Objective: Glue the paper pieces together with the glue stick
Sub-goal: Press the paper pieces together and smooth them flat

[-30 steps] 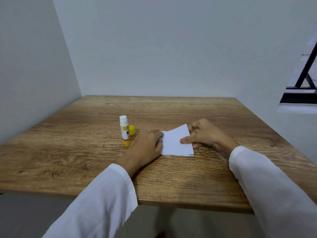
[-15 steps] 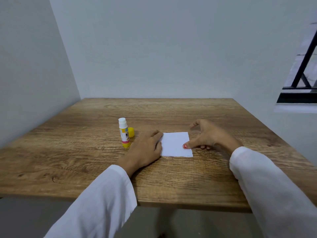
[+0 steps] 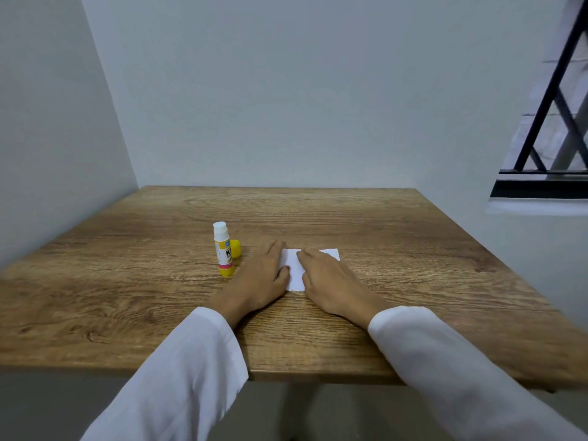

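1. The flat white square of paper [image 3: 295, 268] lies on the brown wood-grain table [image 3: 397, 249], near its middle and a little toward the near edge; whether it is one sheet or two stacked pieces cannot be told.
2. The left hand [image 3: 259, 278] lies palm down on the paper's left edge, fingers straight and together, thumb resting on the sheet; its grip is flat and open — it presses, and curls round nothing.
3. The right hand [image 3: 327, 280] lies palm down across the right part of the paper, fingers stretched out toward the far edge; its grip is likewise flat and holds nothing; only the paper's far right corner shows past the fingers.
4. The uncapped glue stick with a white top, yellow label and yellow base [image 3: 223, 249] stands upright on the table just left of the left hand, apart from it; its small yellow cap [image 3: 235, 248] lies beside it — touching or nearly so.
5. Both arms wear long white sleeves [image 3: 191, 370]; grey walls meet behind the table.
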